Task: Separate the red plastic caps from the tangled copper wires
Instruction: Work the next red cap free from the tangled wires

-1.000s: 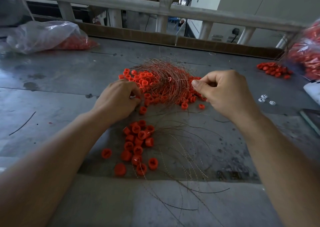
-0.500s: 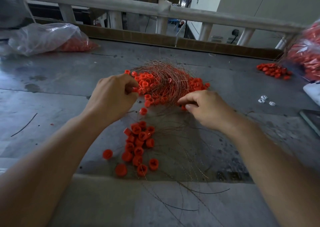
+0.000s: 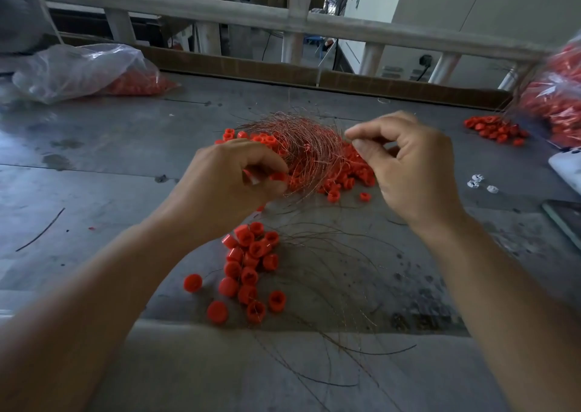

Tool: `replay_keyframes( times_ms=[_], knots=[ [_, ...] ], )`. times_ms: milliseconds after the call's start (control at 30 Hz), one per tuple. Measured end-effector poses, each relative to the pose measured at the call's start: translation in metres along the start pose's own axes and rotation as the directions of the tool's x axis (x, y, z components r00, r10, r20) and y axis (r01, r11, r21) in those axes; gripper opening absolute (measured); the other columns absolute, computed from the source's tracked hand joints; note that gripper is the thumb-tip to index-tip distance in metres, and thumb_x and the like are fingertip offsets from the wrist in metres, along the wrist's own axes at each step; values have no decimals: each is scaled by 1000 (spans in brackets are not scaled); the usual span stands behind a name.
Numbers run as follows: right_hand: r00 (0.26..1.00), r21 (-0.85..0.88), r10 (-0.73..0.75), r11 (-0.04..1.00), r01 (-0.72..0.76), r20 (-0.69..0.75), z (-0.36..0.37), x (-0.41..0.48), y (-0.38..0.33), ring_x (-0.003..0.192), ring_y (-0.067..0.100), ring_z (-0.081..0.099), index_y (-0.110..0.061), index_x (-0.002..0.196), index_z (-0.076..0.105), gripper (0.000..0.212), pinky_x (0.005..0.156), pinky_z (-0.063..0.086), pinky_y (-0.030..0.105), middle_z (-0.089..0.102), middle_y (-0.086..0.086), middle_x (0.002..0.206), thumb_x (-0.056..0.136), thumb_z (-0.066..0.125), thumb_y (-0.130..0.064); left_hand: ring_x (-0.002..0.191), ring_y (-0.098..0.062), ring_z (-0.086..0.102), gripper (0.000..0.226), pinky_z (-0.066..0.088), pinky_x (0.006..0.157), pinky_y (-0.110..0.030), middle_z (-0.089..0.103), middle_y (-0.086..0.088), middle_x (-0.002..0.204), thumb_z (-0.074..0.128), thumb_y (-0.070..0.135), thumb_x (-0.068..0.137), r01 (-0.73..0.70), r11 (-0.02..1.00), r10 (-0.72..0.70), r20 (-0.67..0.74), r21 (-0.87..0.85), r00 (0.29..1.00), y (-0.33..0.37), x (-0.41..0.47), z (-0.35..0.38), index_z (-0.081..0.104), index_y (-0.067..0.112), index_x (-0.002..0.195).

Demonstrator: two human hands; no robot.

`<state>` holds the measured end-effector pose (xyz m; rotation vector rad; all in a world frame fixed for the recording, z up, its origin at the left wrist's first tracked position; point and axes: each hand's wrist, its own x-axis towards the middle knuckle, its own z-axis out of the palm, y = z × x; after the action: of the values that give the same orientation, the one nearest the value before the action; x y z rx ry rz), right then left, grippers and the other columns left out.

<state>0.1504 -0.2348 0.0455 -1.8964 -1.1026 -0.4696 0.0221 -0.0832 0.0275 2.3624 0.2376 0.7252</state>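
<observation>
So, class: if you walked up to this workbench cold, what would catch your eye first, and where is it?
First, the tangled copper wires mid-table, bristling over a heap of red caps, with the left hand and right hand picking at either side. Next, the sorted caps clustered nearer the person, and bags of red caps at the table's far corners.

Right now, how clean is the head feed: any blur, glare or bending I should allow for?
Head view: the right hand is slightly motion-smeared, and the bag of caps at the right edge is badly blurred; the railing bows from wide-angle distortion; light is dim and flat, with mild sheen on the clear plastic bag; the sorted caps read sharp.
</observation>
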Motion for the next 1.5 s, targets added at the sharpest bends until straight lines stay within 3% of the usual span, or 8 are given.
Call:
replay_keyframes(
  times_ms=[233,400,567,700,800,933,1233,1500],
  knots=[
    [945,10,-320,947,321,-66,3,-8,-20,80,13,59,-4,88,71,10,74,45,16,61,1,85,82,63,-5,87,-2,60,30,49,73,-12,45,20,125,74,11,75,-238,961,253,99,-138,962,9,-9,8,63,36,86],
    [949,147,-313,942,303,47,12,-15,-28,86,17,61,-6,90,71,12,76,46,19,63,5,89,81,65,-4,85,5,62,22,45,76,-6,61,15,95,69,13,72,-208,931,254,120,-300,960,13,-11,12,65,28,88],
    [946,419,-31,901,-114,323,12,-15,-27,97,-1,59,-29,117,49,33,82,48,16,61,-16,100,85,52,-36,84,-3,66,24,50,76,-15,70,14,90,68,12,71,-141,883,188,62,-449,980,12,-9,8,68,28,88],
    [862,395,19,884,-251,507,15,-18,-27,81,3,63,-17,126,48,60,72,49,18,64,-7,93,78,47,-53,86,-8,68,20,51,75,-15,72,10,92,69,20,70,-96,803,120,2,-588,993,12,-9,5,68,20,90],
    [886,365,24,906,-216,464,13,-17,-27,75,5,62,-19,118,54,53,67,49,18,64,-7,80,75,49,-49,84,-7,68,24,51,74,-14,72,12,88,67,17,66,-56,788,50,-28,-614,998,11,-7,4,67,20,90],
    [945,311,13,943,-119,325,7,-14,-25,56,6,54,-29,93,60,11,52,43,15,57,-9,61,88,59,-19,79,-3,67,24,51,72,-12,72,14,82,67,16,62,-22,803,4,-32,-595,999,10,-6,4,68,23,86],
    [961,173,0,984,-50,277,3,-14,-24,58,3,55,-19,79,66,5,51,42,14,56,-15,61,84,65,-17,77,-6,65,24,52,71,-15,71,7,82,66,19,65,-69,862,81,3,-502,997,12,-9,7,65,26,87],
    [979,321,68,938,-129,193,-3,-6,-18,56,1,48,-24,74,54,22,54,40,12,52,-10,63,90,55,-10,72,-1,64,24,50,67,-11,70,11,76,68,14,58,7,790,-18,-11,-613,1000,10,-6,7,64,17,82]
  ],
)
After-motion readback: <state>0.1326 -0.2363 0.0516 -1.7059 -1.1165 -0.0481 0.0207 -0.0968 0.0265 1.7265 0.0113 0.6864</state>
